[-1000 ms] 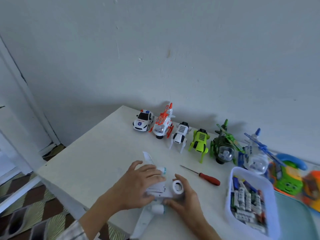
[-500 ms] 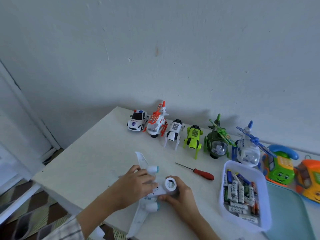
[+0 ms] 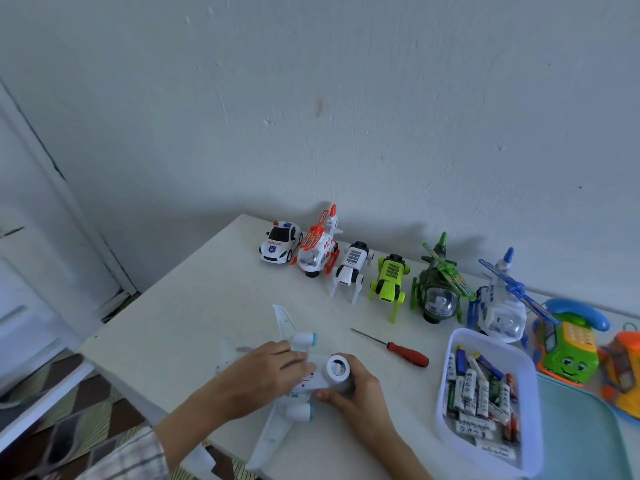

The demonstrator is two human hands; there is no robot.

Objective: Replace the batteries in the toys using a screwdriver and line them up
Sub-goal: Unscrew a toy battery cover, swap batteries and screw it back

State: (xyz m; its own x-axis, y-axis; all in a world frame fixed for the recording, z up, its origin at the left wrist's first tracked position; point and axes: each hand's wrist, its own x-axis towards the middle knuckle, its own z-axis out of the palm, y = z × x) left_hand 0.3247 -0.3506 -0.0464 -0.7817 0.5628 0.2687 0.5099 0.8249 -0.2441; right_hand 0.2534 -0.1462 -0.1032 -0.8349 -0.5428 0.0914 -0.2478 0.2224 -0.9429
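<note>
A white toy airplane (image 3: pixel 294 407) lies on the white table (image 3: pixel 194 306) near its front edge, one wing pointing away from me. My left hand (image 3: pixel 263 375) rests on top of its body, fingers laid over it. My right hand (image 3: pixel 356 389) grips the round front end of the plane from the right. A red-handled screwdriver (image 3: pixel 398 349) lies loose on the table just right of the plane. A white tub of batteries (image 3: pixel 485 396) stands further right.
Toys stand in a row along the wall: a police car (image 3: pixel 280 242), an orange helicopter (image 3: pixel 318 247), a white robot dog (image 3: pixel 351 268), a green robot dog (image 3: pixel 388 282), a dark green helicopter (image 3: pixel 438 289), a blue helicopter (image 3: pixel 500 306). A green toy phone (image 3: pixel 568 344) and an orange toy (image 3: pixel 623 368) sit by a teal tray (image 3: pixel 581 434).
The view has shifted a little. Both hands stay on the plane, which has barely moved; the left hand has slid slightly along its body.
</note>
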